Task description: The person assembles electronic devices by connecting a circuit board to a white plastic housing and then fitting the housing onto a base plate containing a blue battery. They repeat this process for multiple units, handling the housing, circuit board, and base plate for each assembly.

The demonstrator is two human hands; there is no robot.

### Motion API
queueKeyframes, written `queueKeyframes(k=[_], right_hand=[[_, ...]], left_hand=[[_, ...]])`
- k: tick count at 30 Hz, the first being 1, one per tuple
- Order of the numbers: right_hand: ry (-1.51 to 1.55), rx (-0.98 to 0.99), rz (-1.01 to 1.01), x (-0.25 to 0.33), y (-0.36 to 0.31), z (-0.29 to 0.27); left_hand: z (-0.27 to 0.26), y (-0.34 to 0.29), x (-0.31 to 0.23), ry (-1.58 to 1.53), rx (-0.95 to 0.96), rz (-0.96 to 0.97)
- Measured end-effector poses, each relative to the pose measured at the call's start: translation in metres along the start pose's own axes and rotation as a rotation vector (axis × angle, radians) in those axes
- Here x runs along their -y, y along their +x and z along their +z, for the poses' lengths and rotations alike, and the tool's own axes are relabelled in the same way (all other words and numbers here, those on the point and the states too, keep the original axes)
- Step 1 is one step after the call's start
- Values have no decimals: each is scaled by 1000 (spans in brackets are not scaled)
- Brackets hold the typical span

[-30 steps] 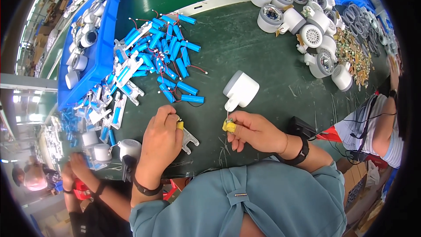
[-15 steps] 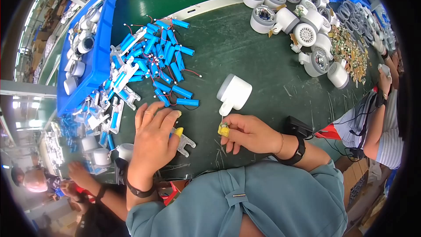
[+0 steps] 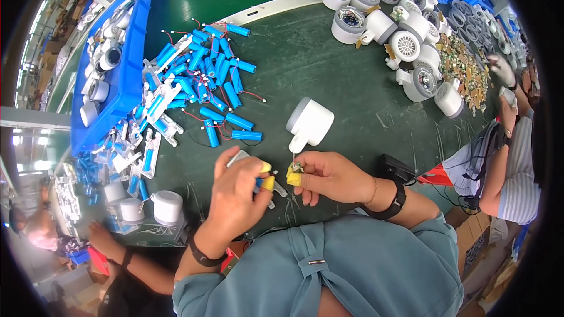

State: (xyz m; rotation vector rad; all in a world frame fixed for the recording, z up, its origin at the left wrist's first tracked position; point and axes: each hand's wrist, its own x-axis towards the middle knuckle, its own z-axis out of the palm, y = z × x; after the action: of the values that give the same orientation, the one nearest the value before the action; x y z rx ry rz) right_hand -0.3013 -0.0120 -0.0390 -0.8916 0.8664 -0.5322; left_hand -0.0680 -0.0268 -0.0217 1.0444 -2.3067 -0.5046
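My left hand [image 3: 238,191], with yellow finger cots on thumb and index finger, is closed over a white plastic handle shell [image 3: 279,190]. A bit of blue shows under its fingers, and the palm hides most of the shell. Close beside it, my right hand [image 3: 332,179] pinches a small circuit board [image 3: 297,168] between thumb and fingers, one of them in a yellow cot. Just beyond lies a white fan head [image 3: 314,122] with a grey rim, its short neck pointing toward the board. A thin wire runs between them.
Blue battery cells [image 3: 208,70] with red leads are heaped at left, beside white shells and a blue bin [image 3: 138,53] of fan heads. More fan heads [image 3: 405,45], loose circuit boards [image 3: 470,73] and grey rings lie at right. A black device [image 3: 398,170] sits near my right wrist. Co-workers' arms show at both sides.
My left hand has moved right and nearer to me, bringing the handle shell toward my right hand. Batteries at the heap's near edge have shifted. My right hand keeps its pinch.
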Motion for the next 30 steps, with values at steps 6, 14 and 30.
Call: queueKeyframes(k=[6, 14, 30], right_hand=[[34, -24, -3, 3, -2, 1], [120, -65, -102, -8, 1, 1], [41, -7, -3, 3, -2, 3]], left_hand=[[12, 10, -13, -31, 18, 156], [20, 2, -6, -226, -37, -51], [17, 3, -2, -244, -33, -128]])
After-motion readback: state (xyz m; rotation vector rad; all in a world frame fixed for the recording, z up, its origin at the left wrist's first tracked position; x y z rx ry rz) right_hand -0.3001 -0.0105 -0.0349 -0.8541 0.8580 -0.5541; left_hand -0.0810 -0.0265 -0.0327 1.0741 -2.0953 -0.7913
